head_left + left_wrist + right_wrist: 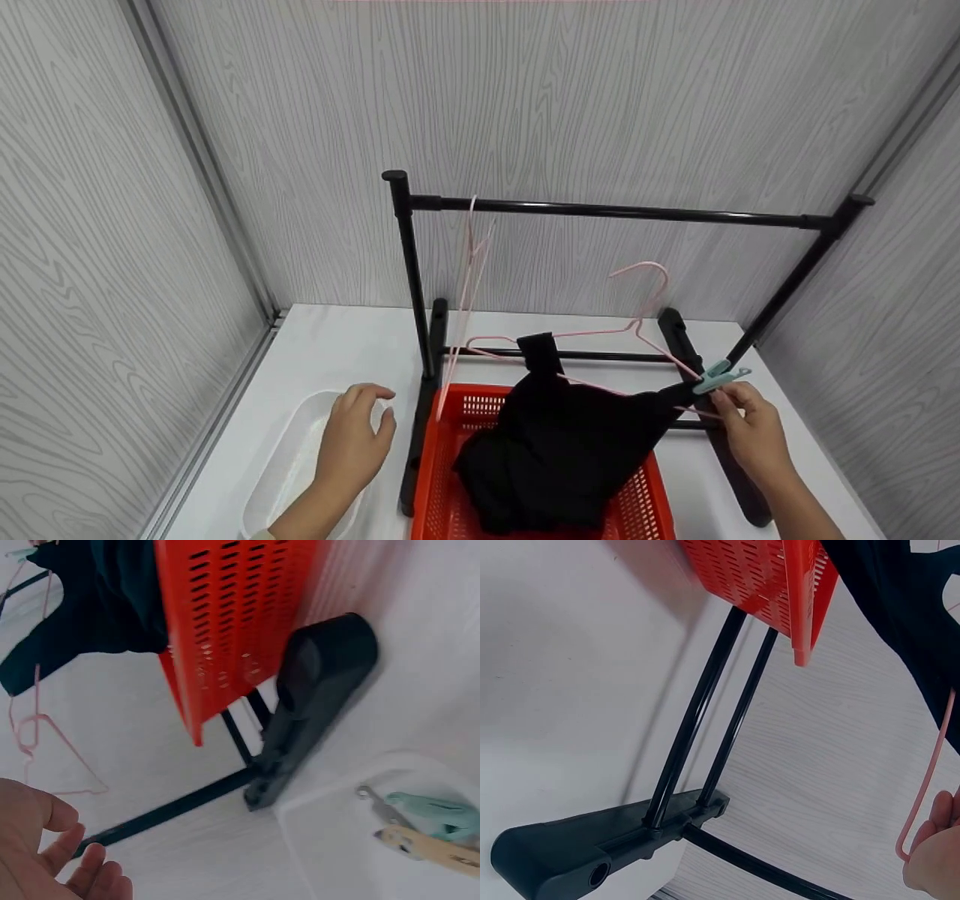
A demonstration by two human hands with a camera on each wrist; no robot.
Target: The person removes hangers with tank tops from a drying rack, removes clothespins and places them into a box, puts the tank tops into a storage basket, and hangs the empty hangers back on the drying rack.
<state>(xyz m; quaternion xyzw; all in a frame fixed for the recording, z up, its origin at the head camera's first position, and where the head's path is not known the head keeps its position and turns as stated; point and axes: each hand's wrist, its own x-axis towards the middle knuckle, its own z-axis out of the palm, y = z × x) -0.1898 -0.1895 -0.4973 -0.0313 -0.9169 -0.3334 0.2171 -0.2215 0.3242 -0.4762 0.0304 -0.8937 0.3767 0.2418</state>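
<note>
A black tank top [570, 442] hangs by its straps on a pink wire hanger [652, 296], its lower part down inside a red basket [429, 480]. On the strap at the right, a teal clothespin [712, 377] is clipped. Just below that clothespin, my right hand [754, 435] pinches the hanger's end, also seen in the right wrist view, where the hanger [928, 780] bends into the fingers. My left hand [356, 435] holds nothing; its fingers are bent loosely, thumb apart, above a white tray [262, 480]. Inside the tray lie several clothespins [439, 814].
A black rack [600, 212] stands behind the basket, with its feet [739, 480] on either side. Another pink hanger [466, 300] hangs from its top rail at the left. Wood-grain panels [525, 97] enclose the white table [345, 322].
</note>
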